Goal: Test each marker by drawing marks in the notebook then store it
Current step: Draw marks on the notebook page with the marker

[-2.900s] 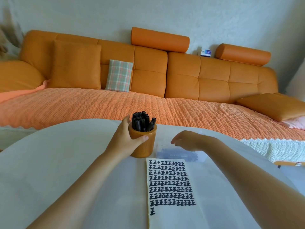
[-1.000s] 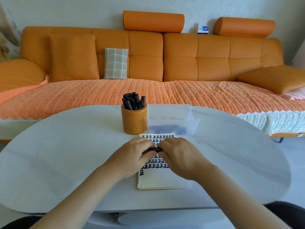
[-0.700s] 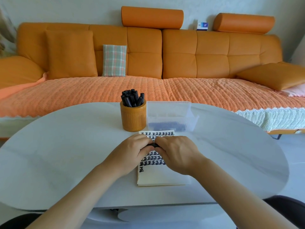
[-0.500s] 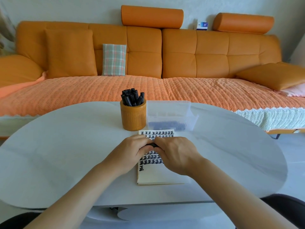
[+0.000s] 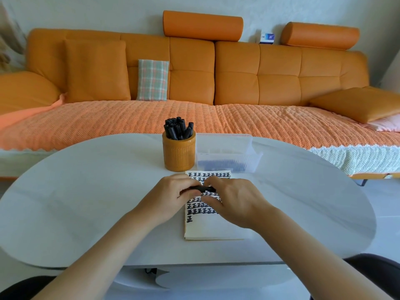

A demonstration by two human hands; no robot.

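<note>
A black marker (image 5: 203, 188) lies level between both hands, just above the open notebook (image 5: 213, 229). My left hand (image 5: 173, 197) grips its left end and my right hand (image 5: 232, 200) grips its right end. The notebook page carries rows of black marks, partly hidden under my hands. Behind it stands an orange-brown cup (image 5: 179, 152) filled with several black markers (image 5: 178, 128). To the cup's right sits a clear plastic box (image 5: 227, 155) with dark markers lying inside.
Everything rests on a white oval table (image 5: 86, 191). An orange sofa (image 5: 194, 83) with cushions runs along the far side. A dark chair edge (image 5: 376, 269) shows at the lower right.
My left hand left the cup and both hands came together over the notebook, holding a marker. In the last half second the hands have parted slightly, showing more of the marker.
</note>
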